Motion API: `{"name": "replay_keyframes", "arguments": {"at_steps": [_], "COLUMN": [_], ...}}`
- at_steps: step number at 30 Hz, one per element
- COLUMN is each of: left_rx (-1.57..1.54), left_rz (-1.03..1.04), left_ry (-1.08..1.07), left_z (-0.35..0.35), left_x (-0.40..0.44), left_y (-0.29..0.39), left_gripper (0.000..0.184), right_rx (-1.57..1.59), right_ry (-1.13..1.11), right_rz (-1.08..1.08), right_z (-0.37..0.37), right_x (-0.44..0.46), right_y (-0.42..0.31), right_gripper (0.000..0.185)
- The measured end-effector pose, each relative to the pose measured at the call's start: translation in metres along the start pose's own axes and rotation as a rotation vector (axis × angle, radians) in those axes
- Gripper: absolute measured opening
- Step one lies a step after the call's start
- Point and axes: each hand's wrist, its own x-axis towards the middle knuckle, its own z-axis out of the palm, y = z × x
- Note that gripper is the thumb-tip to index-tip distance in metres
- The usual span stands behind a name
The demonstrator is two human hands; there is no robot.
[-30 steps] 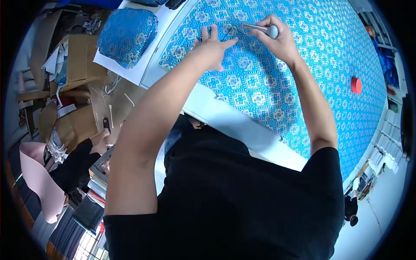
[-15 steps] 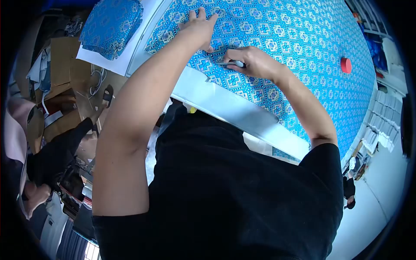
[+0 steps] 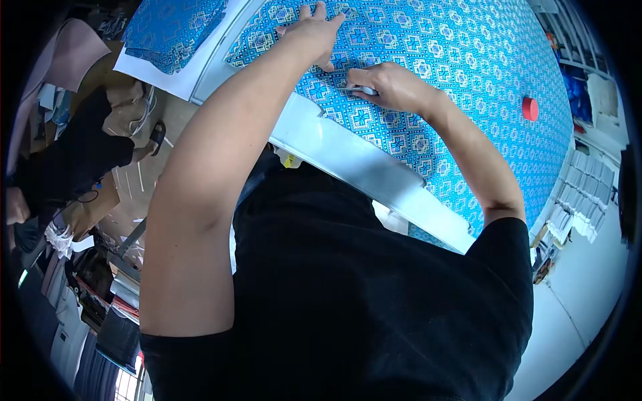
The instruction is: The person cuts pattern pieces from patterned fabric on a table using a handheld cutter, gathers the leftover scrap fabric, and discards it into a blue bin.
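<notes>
Blue patterned fabric (image 3: 481, 87) covers the table. My left hand (image 3: 314, 35) is spread on it near the top, palm down with fingers apart. Lower and to the right, my right hand (image 3: 388, 87) is closed around a small metal tool (image 3: 364, 90), whose tip points left at the fabric. Most of the tool is hidden by my fingers, so its kind is hard to tell. Cut blue fabric pieces (image 3: 167, 33) lie stacked on a white sheet (image 3: 180, 81) at the upper left.
A red round object (image 3: 530, 109) sits on the fabric at the right. A white table edge (image 3: 354, 157) runs between my body and the fabric. At the left, another person in black (image 3: 80, 147) is near cardboard and scraps. White bundles (image 3: 582, 190) stand at the far right.
My right hand has come down and left with the tool, closer to the table's near edge. My left hand remains spread on the fabric. The other person at the left has moved up in view.
</notes>
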Motion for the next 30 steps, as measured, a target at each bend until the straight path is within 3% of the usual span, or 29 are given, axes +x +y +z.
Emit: {"name": "replay_keyframes", "arguments": {"at_steps": [9,14,30], "left_rx": [0.017,0.037,0.147], "left_rz": [0.011,0.021,0.097], "left_ry": [0.014,0.023,0.110], "left_z": [0.003,0.006,0.017], "left_x": [0.002,0.003,0.014], "left_y": [-0.001,-0.001,-0.016], "left_gripper": [0.113,0.111,0.104], "right_rx": [-0.130,-0.102,-0.054], "right_ry": [-0.091,-0.016,0.278], "right_rz": [0.111,0.101,0.343], "right_z": [0.001,0.008,0.053], "right_x": [0.007,0.006,0.043], "right_y": [-0.010,-0.014,-0.030], "right_gripper": [0.019,0.027,0.026]}}
